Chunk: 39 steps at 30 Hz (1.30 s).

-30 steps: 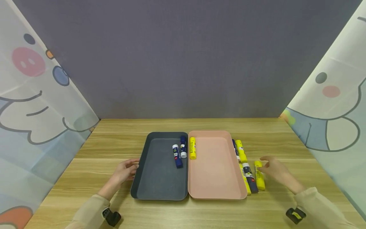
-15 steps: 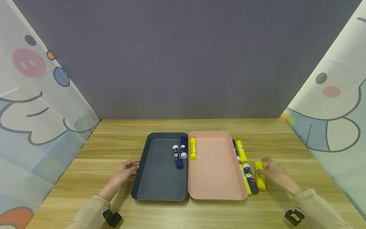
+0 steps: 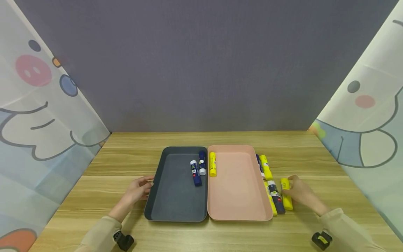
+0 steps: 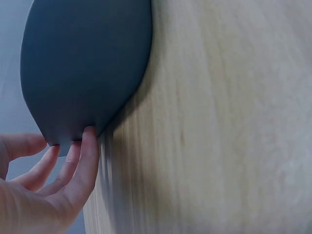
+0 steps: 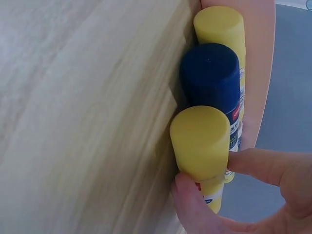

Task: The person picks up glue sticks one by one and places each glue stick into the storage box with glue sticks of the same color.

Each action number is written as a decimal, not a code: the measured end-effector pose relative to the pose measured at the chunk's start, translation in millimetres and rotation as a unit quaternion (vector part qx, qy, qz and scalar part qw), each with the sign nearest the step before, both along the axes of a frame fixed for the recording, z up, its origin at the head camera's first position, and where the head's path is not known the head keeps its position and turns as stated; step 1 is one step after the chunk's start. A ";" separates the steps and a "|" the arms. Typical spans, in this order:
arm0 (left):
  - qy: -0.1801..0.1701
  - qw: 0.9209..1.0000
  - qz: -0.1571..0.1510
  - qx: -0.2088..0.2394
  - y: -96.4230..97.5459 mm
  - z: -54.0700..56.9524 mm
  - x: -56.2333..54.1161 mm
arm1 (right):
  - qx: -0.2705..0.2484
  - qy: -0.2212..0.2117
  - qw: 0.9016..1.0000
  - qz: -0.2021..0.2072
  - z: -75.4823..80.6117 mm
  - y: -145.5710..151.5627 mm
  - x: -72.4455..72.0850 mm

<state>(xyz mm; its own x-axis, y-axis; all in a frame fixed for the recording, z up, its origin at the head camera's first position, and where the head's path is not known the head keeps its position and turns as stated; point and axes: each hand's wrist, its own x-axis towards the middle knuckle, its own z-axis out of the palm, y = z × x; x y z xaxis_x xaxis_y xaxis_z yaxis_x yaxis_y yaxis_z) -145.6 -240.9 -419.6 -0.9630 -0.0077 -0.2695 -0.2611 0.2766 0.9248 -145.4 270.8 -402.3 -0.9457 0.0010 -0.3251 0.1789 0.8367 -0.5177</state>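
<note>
from my distant seat i see the right hand [image 3: 302,190] holding the outer yellow glue stick [image 3: 286,194] in a narrow pinch, with the thumb on one side and a fingertip on the other. this glue stick is at the right end of the group beside the pink tray [image 3: 240,217], above or on the wooden table [image 3: 233,239]; whether it fully rests there, i cannot tell. the front navy glue stick [image 3: 276,197] lies just at its left, and the front yellow glue stick [image 3: 271,197] follows, close along the tray's wall. behind these lie the back yellow glue stick [image 3: 266,168] and the back navy glue stick [image 3: 260,166], the latter partly hidden by the rim.

my left hand [image 3: 136,190] is loosely spread at the left side of the dark grey tray [image 3: 176,220]: the fingertips touch its outer wall and the thumb is at the rim. how firmly they press, i cannot tell.

the two trays stand side by side. inside the grey one, near its right wall, are two navy glue sticks [image 3: 195,173]; inside the pink one, one yellow glue stick [image 3: 212,164] lies along the left wall.
</note>
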 end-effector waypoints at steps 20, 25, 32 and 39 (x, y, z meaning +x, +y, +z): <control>-0.001 1.000 0.009 -0.008 0.6 -0.5 0.8 | 0.008 -0.004 1.000 -0.006 -5.5 0.8 -3.1; -0.001 1.000 0.009 -0.010 0.4 -0.6 0.5 | -0.006 -0.003 1.000 -0.005 -4.0 0.8 -1.6; -0.001 1.000 0.005 -0.008 0.6 -0.2 0.6 | -0.018 0.017 1.000 0.004 3.6 0.1 0.6; -0.004 1.000 0.001 -0.008 0.3 0.3 0.9 | -0.045 0.023 0.999 0.002 8.8 0.0 0.8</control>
<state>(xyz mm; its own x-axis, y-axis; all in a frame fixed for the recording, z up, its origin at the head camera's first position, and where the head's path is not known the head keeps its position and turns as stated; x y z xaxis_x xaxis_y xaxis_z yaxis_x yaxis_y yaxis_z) -144.7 -240.6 -419.2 -0.9609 -0.0138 -0.2764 -0.2684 0.2900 0.9186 -144.6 270.8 -393.5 -0.9594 -0.0303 -0.2804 0.1500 0.7871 -0.5983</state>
